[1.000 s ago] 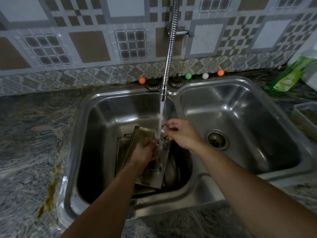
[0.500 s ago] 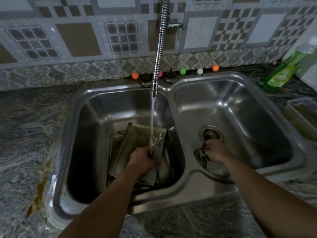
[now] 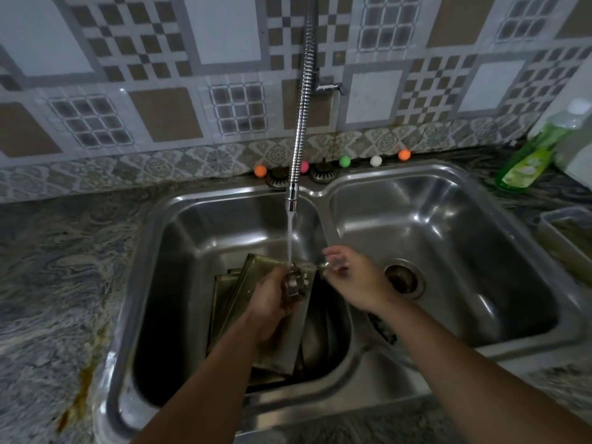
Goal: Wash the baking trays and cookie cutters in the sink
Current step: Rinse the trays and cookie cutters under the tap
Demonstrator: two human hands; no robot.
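Observation:
Several dark baking trays [image 3: 232, 302] lean stacked in the left basin of the steel double sink [image 3: 150, 238]. Water runs from the flexible tap [image 3: 299, 123] onto a metal cookie cutter [image 3: 296, 281] that my left hand [image 3: 270, 302] grips over the trays. My right hand [image 3: 352, 283] is just right of the stream, above the divider, and its fingertips pinch a small shiny cutter piece [image 3: 323, 266]. Another cutter [image 3: 382, 328] lies in the right basin against the divider, partly hidden by my right forearm.
The right basin has an open drain [image 3: 404, 278]. A green dish soap bottle [image 3: 525, 161] and a clear plastic container [image 3: 567, 229] stand on the counter at right. Small coloured balls [image 3: 344, 161] and two strainer plugs line the sink's back edge. Marbled counter lies left.
My right hand came back from low in the right basin, where a cutter now lies, up to the water stream. My left hand stayed under the tap with its cutter.

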